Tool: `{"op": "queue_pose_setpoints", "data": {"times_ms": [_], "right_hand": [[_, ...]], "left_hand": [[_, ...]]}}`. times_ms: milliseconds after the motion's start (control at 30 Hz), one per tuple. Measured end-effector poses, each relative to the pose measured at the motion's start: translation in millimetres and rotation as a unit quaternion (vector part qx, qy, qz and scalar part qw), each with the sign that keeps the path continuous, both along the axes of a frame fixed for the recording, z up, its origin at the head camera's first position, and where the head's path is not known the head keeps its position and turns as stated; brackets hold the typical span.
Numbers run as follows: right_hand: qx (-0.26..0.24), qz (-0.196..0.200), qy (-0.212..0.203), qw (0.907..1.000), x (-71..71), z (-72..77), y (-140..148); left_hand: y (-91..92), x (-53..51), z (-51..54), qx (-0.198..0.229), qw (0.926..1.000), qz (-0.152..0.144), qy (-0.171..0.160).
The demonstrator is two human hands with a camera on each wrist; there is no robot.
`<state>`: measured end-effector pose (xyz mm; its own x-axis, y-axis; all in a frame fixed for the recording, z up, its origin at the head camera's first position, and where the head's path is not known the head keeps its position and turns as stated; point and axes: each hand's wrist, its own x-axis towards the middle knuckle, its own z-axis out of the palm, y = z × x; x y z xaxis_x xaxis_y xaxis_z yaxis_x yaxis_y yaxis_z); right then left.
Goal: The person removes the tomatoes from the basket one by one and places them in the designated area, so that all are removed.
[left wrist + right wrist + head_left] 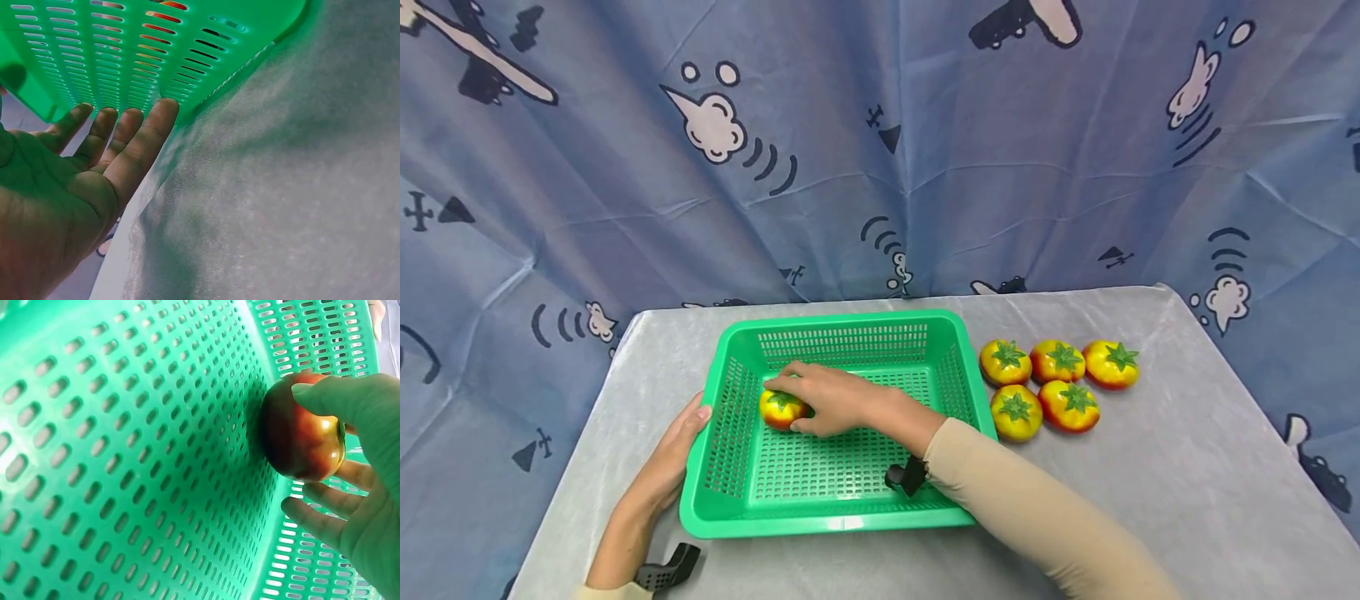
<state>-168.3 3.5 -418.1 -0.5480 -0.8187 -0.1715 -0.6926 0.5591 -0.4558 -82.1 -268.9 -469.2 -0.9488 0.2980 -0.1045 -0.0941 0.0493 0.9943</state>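
Observation:
A green plastic basket [775,527] with slotted walls stands on the table. Inside it, toward the left, is a yellow-and-red tomato [778,410] with a green star-shaped leaf top. My right hand [833,402] reaches in from the right and holds this tomato. In the right wrist view the thumb lies on the tomato's [300,434] side, and the fingers sit on the far side, partly hidden. At the basket's left side my left hand [673,446] touches it, thumb on the rim. The left wrist view shows its fairly straight fingers [147,140] against the outer wall.
Right of the basket, several more tomatoes [1063,358] sit close together in two rows, the nearest beside the basket wall. A pale cloth covers the table [1180,467]. Behind it hangs a blue patterned curtain [1000,167].

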Motion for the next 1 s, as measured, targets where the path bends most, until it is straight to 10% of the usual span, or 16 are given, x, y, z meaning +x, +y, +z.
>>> {"op": "queue_pose_setpoints", "data": {"times_ms": [1000], "right_hand": [[-0.03, 0.017, 0.007, 0.9994, -1.0, -3.7, -2.5]], "left_hand": [[2.9, 0.0, 0.9, -0.013, 0.9998, 0.016, -0.003]]}}
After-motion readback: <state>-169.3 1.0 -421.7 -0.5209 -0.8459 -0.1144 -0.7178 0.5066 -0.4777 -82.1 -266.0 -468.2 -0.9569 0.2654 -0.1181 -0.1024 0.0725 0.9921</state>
